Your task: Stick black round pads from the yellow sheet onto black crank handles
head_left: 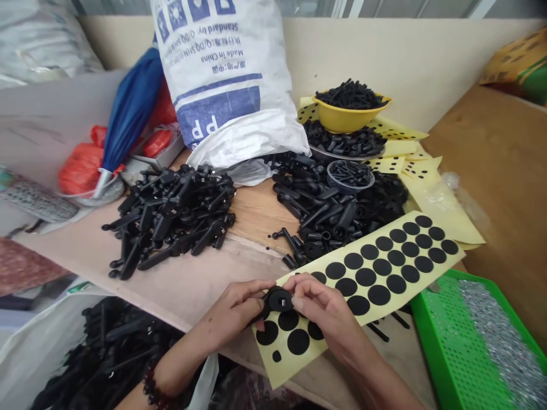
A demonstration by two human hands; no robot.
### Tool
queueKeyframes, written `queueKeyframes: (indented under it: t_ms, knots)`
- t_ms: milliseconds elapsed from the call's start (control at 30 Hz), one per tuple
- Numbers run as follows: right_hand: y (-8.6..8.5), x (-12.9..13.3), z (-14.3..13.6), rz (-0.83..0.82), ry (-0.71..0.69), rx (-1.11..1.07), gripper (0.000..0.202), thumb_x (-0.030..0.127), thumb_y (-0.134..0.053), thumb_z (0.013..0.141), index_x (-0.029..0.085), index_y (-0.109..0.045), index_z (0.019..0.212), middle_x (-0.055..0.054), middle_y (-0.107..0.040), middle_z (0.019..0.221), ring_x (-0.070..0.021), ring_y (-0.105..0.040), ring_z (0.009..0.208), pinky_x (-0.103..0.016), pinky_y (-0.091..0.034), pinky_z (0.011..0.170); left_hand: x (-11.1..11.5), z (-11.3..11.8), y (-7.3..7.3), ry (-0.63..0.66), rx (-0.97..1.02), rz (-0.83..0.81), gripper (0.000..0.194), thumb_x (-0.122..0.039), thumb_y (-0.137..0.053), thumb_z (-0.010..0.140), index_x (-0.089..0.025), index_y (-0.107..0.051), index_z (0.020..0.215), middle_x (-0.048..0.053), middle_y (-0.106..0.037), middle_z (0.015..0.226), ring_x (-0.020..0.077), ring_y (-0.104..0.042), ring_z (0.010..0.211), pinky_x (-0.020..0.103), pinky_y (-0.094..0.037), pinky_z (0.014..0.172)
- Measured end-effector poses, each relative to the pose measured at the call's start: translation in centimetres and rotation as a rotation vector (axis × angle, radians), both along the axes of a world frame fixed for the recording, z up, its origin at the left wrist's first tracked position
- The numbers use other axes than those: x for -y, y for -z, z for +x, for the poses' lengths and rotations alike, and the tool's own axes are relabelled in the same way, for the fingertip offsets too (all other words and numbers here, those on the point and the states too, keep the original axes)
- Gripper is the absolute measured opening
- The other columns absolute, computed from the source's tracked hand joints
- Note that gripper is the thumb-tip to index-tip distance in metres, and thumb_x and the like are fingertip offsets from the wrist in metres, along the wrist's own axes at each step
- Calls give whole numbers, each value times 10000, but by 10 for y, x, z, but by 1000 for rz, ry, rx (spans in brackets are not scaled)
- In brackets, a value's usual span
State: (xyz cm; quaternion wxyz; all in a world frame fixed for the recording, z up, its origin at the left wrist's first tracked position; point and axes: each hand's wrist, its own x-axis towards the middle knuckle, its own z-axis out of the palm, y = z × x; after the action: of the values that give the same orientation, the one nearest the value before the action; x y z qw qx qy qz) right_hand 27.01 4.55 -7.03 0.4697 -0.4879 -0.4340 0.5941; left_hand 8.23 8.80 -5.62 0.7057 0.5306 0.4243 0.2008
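My left hand (237,310) grips a black plastic handle (280,299) by its narrower part. Its round end faces up and has a small metal piece in the middle. At the right edge of that end, the thumb and fingers of my right hand (320,299) are pinched together; what lies between them, if anything, is hidden. Both hands are over a yellow sheet (416,293) bearing rows of round black stickers (379,295). My right hand partly covers some of those stickers.
Black handles (171,213) are heaped at left, more parts (337,213) at right. Behind stand a white sack (231,74), a blue umbrella (132,108) and a yellow bowl (352,117). A green basket (453,341) holds small metal pieces; an open bag (25,364) of black parts is lower left.
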Motion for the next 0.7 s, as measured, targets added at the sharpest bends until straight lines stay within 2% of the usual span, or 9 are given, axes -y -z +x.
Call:
queueKeyframes:
  t_ms: [533,700]
  knots:
    - [-2,-1,-2,26,-4,41,214,330,-661,721,190,-552,602,-62,-579,916,-199,-556,843,-288,-451,716,3,0,0,3,-38,36,416,-384,-600,765,-130,-665,1088,-3,-596,684,113,-520,563,220,-431,555]
    - [-1,-1,-2,55,-5,62,193,306,-642,725,194,-549,598,-55,-582,890,-192,-561,823,-283,-459,699,4,4,6,-13,5,7,445,-444,-646,747,-129,-649,1061,-10,-560,675,101,-494,538,211,-416,509]
